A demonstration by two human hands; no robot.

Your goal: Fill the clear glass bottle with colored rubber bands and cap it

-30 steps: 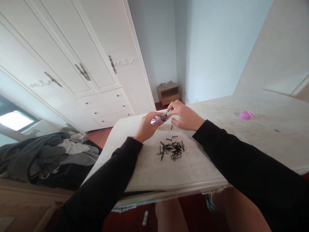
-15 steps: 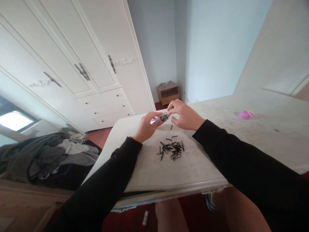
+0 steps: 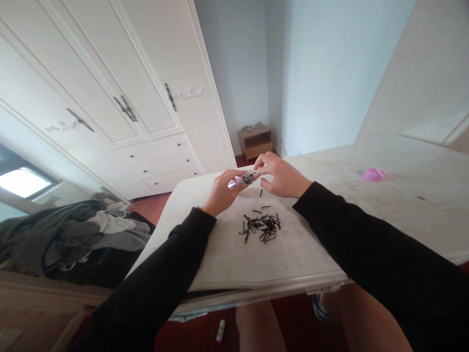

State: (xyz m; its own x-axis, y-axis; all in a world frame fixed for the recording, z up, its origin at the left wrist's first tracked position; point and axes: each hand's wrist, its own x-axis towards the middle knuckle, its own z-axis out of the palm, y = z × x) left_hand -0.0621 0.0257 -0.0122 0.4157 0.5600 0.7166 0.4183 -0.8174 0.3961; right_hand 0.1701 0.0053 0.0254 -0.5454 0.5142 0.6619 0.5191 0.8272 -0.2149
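Note:
My left hand [image 3: 224, 192] is closed around a small clear bottle [image 3: 246, 179] with a shiny, iridescent end. Dark pieces show through its wall, and the bottle lies tilted with its mouth toward the right. At that mouth, my right hand [image 3: 280, 175] has bent fingers; the index fingertip touches the opening while the thumb is apart, lower down. Below both hands, a loose pile of thin black loops [image 3: 269, 227], resembling small hair elastics, lies on the white tabletop [image 3: 227, 264]. Several single black pieces [image 3: 261, 192] are scattered above the pile.
A pink translucent object [image 3: 373, 174] sits on the tabletop at the right. Dark clothes [image 3: 69, 234] are heaped at the left. A white wardrobe [image 3: 146, 73] and a small wooden cabinet [image 3: 256, 139] stand beyond the table. A white tube [image 3: 220, 331] lies on the floor.
The bottle and both hands stay in nearly the same place. The right fingers shift only slightly at the bottle's mouth, and the pile looks unchanged.

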